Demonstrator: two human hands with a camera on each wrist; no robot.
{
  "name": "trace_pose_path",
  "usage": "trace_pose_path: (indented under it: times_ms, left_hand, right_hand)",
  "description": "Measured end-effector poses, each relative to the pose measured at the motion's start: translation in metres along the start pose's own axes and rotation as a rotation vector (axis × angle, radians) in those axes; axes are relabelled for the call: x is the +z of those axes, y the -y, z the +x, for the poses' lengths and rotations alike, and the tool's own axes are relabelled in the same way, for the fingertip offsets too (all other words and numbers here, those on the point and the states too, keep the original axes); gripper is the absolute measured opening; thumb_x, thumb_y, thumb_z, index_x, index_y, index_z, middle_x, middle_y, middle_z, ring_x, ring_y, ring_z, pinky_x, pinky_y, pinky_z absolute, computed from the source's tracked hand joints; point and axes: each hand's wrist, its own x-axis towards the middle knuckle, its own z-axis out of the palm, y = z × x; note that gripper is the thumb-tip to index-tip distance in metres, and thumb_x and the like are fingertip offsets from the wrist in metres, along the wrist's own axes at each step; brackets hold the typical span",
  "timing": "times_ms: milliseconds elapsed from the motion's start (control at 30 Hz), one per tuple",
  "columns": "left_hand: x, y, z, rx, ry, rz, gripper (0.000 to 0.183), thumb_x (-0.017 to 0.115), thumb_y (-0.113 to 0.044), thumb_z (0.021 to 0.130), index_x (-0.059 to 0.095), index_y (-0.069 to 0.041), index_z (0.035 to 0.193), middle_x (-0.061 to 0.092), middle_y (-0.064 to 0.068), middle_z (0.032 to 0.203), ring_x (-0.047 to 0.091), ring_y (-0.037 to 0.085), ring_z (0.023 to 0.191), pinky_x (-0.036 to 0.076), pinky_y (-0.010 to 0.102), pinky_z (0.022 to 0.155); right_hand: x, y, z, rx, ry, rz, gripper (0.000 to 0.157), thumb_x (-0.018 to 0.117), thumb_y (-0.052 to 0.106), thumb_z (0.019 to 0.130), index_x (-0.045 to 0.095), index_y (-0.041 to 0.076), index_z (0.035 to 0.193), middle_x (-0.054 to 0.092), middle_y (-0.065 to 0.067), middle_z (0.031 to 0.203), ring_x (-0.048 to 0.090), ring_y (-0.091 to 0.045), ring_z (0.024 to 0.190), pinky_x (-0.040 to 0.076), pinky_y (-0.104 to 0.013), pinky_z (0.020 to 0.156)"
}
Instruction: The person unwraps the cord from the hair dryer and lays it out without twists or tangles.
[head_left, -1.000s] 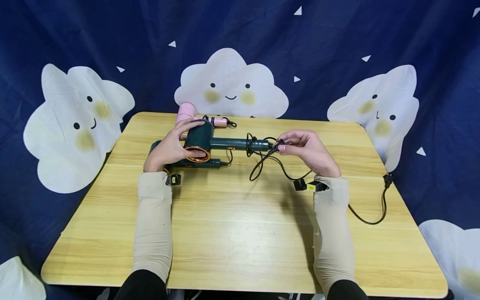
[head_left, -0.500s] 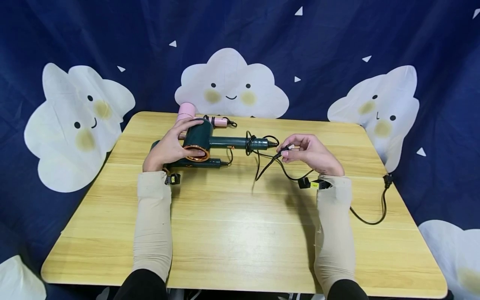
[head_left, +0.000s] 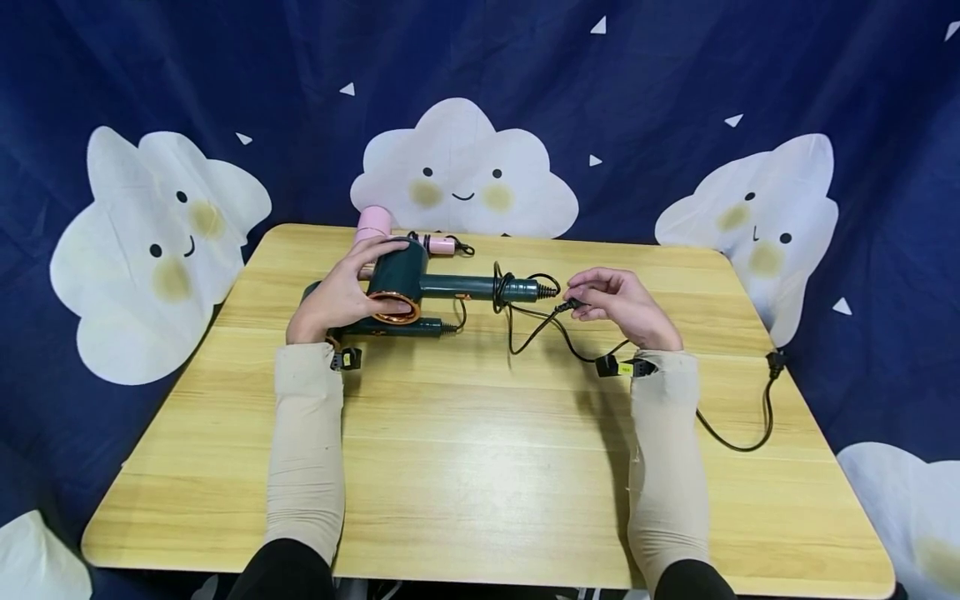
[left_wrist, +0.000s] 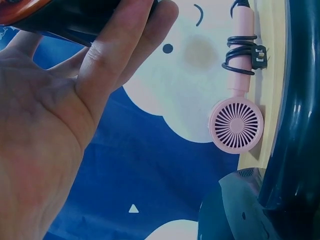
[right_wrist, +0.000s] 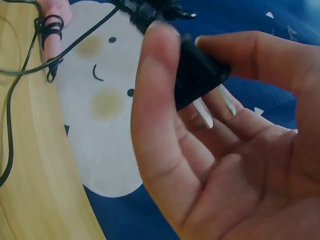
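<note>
In the head view my left hand (head_left: 337, 293) grips the head of a dark green hair dryer (head_left: 401, 271), thumb at its copper-coloured rim. The dryer is held level, its handle (head_left: 457, 287) to the right. A black cord (head_left: 498, 287) loops around the handle's end. My right hand (head_left: 626, 307) pinches the black plug (right_wrist: 197, 75) between thumb and fingers, just beyond the handle's tip. From the plug the cord sags back to the handle. A second dark green hair dryer (head_left: 397, 327) lies below the held one, its head partly hidden by my left hand.
At the table's back edge lies a pink hair dryer (left_wrist: 236, 125), with its own cord wound around the handle. Another black plug (head_left: 776, 360) rests near the right edge of the wooden table (head_left: 480, 483), its cord running under my right forearm. A cloud-patterned blue curtain (head_left: 300, 67) surrounds the table.
My right hand has moved a little right, away from the handle's tip, with the plug; its fingers have shifted on it. The left hand and the held hair dryer have stayed put.
</note>
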Motion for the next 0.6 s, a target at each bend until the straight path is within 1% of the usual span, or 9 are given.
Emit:
trace_pose_path:
  times_ms: [167, 233, 300, 433, 600]
  left_hand:
    - [0.0004, 0.0004, 0.0002, 0.007, 0.000, -0.008, 0.087, 0.088, -0.010, 0.072, 0.045, -0.016, 0.148, 0.031, 0.011, 0.157, 0.038, 0.033, 0.136, 0.039, 0.057, 0.109]
    - [0.0005, 0.0003, 0.0000, 0.009, -0.002, -0.009, 0.087, 0.088, -0.009, 0.072, 0.046, -0.016, 0.147, 0.031, 0.011, 0.157, 0.037, 0.033, 0.137, 0.038, 0.057, 0.109]
    - [0.0008, 0.0001, 0.0000, 0.013, -0.003, -0.008, 0.087, 0.088, -0.009, 0.071, 0.046, -0.016, 0.147, 0.031, 0.011, 0.157, 0.037, 0.032, 0.137, 0.038, 0.057, 0.109]
    - [0.0018, -0.0012, 0.0005, 0.020, -0.003, -0.008, 0.086, 0.089, -0.011, 0.071, 0.047, -0.016, 0.146, 0.032, 0.012, 0.157, 0.036, 0.032, 0.138, 0.039, 0.057, 0.109]
    - [0.0032, -0.0014, 0.0016, 0.026, 0.003, -0.004, 0.086, 0.089, -0.011, 0.071, 0.047, -0.016, 0.146, 0.029, 0.014, 0.158, 0.034, 0.032, 0.139, 0.039, 0.058, 0.108]
  right_hand:
    - [-0.0024, -0.0035, 0.0025, 0.004, -0.046, -0.080, 0.028, 0.059, 0.004, 0.096, 0.058, -0.005, 0.123, 0.072, -0.008, 0.101, 0.071, -0.016, 0.078, 0.058, -0.026, 0.070]
    - [-0.0033, -0.0049, 0.0037, 0.010, -0.063, -0.102, 0.028, 0.057, 0.003, 0.096, 0.057, -0.006, 0.123, 0.070, -0.007, 0.101, 0.070, -0.015, 0.078, 0.058, -0.025, 0.070]
    - [-0.0038, -0.0063, 0.0049, 0.020, -0.079, -0.100, 0.026, 0.054, 0.002, 0.096, 0.057, -0.006, 0.121, 0.068, -0.006, 0.101, 0.070, -0.015, 0.079, 0.058, -0.023, 0.072]
    - [-0.0044, -0.0086, 0.0070, 0.029, -0.117, -0.027, 0.021, 0.054, -0.001, 0.095, 0.057, -0.004, 0.116, 0.068, -0.005, 0.098, 0.069, -0.014, 0.079, 0.058, -0.022, 0.075]
    - [-0.0061, -0.0099, 0.0090, 0.009, -0.158, 0.118, 0.025, 0.059, -0.003, 0.093, 0.054, -0.005, 0.117, 0.075, -0.003, 0.092, 0.071, -0.012, 0.079, 0.058, -0.022, 0.076]
